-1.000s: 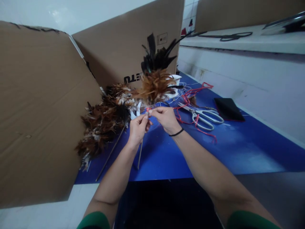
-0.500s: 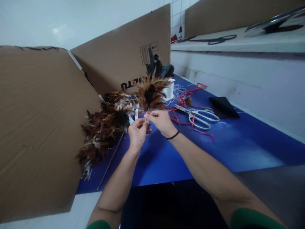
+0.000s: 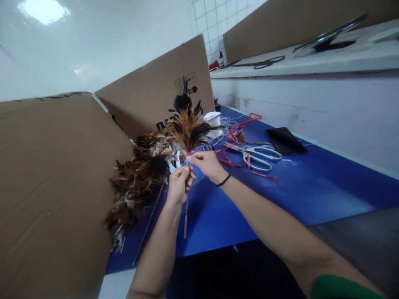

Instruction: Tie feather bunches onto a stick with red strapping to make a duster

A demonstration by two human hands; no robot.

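Note:
A bunch of brown and black feathers (image 3: 188, 128) stands upright on a thin stick (image 3: 186, 220), with red string (image 3: 187, 155) round the base of the feathers. My left hand (image 3: 180, 182) is closed round the stick just below the binding. Just above it, my right hand (image 3: 207, 164) pinches the red string at the top of the stick; the fingertips partly hide the wrap. The string trails off to the right past my right hand. More feathers (image 3: 134, 178) lie in a pile to the left, beside a second stick (image 3: 149, 224).
Silver-handled scissors (image 3: 262, 155) lie on the blue tabletop (image 3: 237, 207) among loose red string. Behind them are a white spool (image 3: 213, 119) and a dark flat case (image 3: 286, 140). Cardboard panels (image 3: 52, 187) stand left and behind. Black scissors (image 3: 269, 62) rest on the ledge.
The stick has swung into view below my left hand, and the feather bunch stands more upright. My left hand's fingers now wrap the stick. The camera view has shifted.

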